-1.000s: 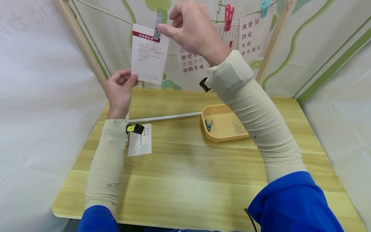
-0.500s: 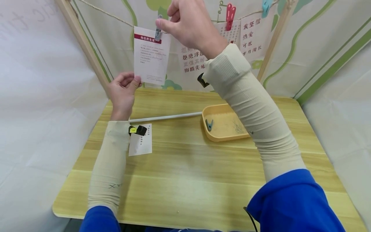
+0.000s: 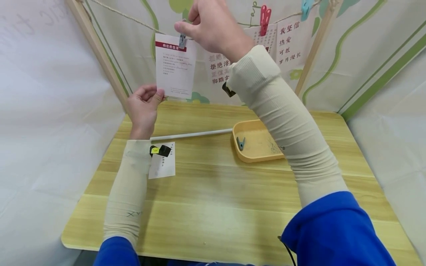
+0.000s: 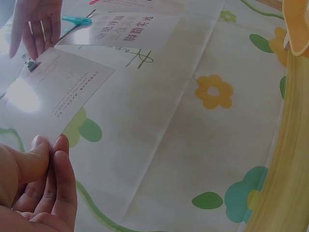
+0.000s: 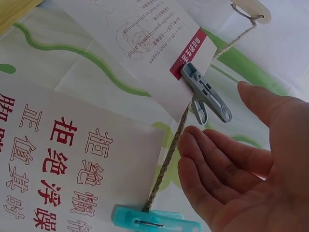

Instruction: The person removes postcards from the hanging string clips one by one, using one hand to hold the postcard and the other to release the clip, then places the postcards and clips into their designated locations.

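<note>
A white card with a dark red title band hangs from the rope under a grey clothespin, whose jaws sit over the card's top edge. My left hand pinches the card's lower left corner between thumb and fingers; the left wrist view shows this grip up close. Beside the clothespin is my right hand, its thumb and fingers spread apart with a gap between them and the clothespin's handles. In the head view the right thumb overlaps the clothespin's top.
Along the rope more printed cards hang from a red clothespin and turquoise ones. On the wooden table lie a yellow tray holding a grey-green clothespin, a white rod and another card.
The right hand has shifted left, its thumb coming off the clothespin's side. Card and clothespin sit slightly lower and further right in view; the left hand keeps its pinch and has moved along with the card.
</note>
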`<state>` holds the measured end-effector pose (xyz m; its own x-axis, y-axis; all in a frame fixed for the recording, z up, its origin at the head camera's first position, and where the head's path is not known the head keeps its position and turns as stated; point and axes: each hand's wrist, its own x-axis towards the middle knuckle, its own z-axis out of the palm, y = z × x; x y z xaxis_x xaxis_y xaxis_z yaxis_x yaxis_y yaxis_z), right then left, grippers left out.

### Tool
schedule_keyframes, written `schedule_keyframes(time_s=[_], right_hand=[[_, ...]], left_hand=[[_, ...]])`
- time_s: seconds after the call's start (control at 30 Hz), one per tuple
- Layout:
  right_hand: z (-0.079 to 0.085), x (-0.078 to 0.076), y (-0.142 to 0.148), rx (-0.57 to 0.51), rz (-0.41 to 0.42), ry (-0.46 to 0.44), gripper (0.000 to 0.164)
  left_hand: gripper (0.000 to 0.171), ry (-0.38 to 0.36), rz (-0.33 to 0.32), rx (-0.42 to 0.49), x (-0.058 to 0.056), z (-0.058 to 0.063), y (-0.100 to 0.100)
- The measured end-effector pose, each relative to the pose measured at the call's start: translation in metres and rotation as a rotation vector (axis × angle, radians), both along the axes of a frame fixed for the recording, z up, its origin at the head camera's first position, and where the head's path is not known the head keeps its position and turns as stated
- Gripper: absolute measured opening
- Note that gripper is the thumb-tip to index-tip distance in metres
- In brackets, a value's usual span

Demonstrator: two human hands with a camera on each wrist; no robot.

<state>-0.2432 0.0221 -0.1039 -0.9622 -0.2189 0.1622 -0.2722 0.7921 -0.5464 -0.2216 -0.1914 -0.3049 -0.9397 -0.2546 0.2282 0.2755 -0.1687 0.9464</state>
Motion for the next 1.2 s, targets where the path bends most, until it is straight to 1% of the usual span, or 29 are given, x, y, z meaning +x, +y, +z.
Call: schedule_keyframes(time_s=[0.17, 0.33, 0.5, 0.6, 0.7, 0.77, 0.87, 1.0, 1.2], right_hand=[[0.001, -0.005, -0.004, 0.037, 0.006, -0.004, 0.05], [-0.003, -0.013, -0.005, 0.067, 0.025, 0.021, 0.041], [-0.007, -0.02, -0.004, 0.023, 0.042, 0.017, 0.04], [-0.007, -0.022, -0.004, 0.001, 0.048, 0.014, 0.039], [-0.007, -0.024, -0.005, -0.011, 0.06, 0.028, 0.042], [-0.006, -0.024, -0.007, -0.026, 0.063, 0.027, 0.041], [-0.005, -0.024, -0.011, -0.012, 0.053, 0.023, 0.038], [-0.003, -0.023, -0.015, 0.003, 0.03, 0.01, 0.044], [-0.004, -0.026, -0.014, -0.038, 0.026, 0.012, 0.037]], left_hand=[[0.014, -0.007, -0.006, -0.006, 0.002, -0.001, 0.001], [0.012, 0.003, -0.004, 0.008, 0.002, -0.003, 0.003], [0.011, 0.022, -0.024, 0.058, 0.001, -0.005, 0.005], [0.01, 0.03, -0.031, 0.073, 0.0, -0.006, 0.006], [0.011, 0.03, -0.032, 0.071, 0.0, -0.006, 0.005], [0.011, 0.026, -0.034, 0.067, 0.001, -0.006, 0.004], [0.011, 0.022, -0.036, 0.063, 0.001, -0.006, 0.004], [0.011, 0.023, -0.034, 0.061, 0.003, -0.007, 0.004], [0.011, 0.029, -0.04, 0.056, 0.004, -0.006, 0.004]])
